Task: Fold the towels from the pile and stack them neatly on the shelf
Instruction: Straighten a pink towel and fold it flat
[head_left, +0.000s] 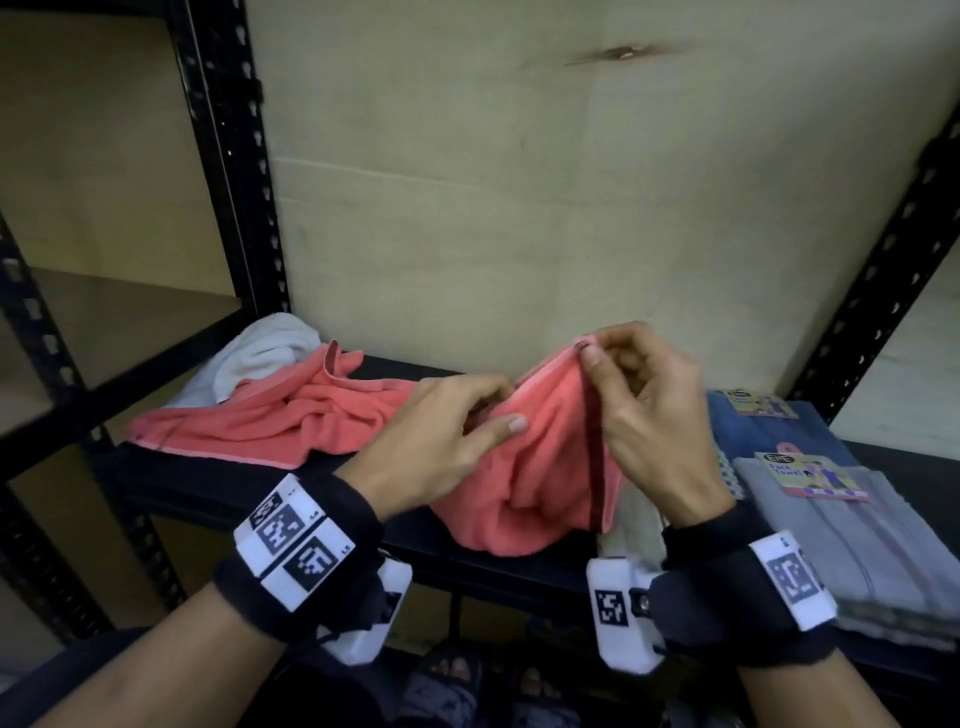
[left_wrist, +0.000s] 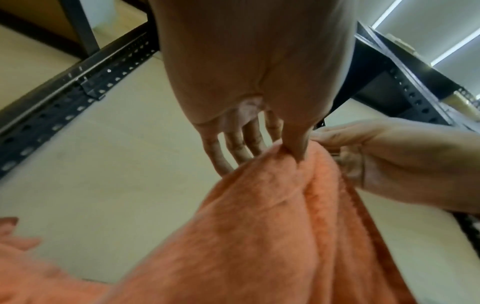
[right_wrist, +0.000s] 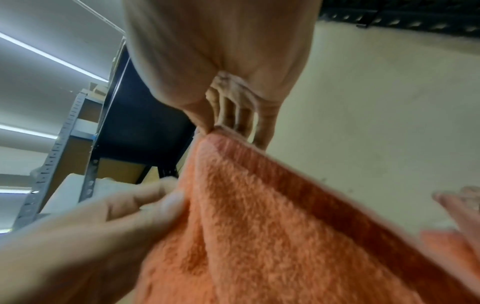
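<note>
The right hand (head_left: 644, 410) pinches the top corner of a coral towel (head_left: 540, 467) between thumb and forefinger, by its dark hem, while the left hand (head_left: 441, 441) pinches a fold of the same towel just beside it, thumb pressed into the cloth. The towel hangs bunched from both hands above the front edge of the black shelf (head_left: 218, 499). On the shelf to the left lies a second, crumpled coral towel (head_left: 270, 421) against a white towel (head_left: 260, 358), and to the right lies a stack of folded grey towels (head_left: 852, 551) with a paper label.
</note>
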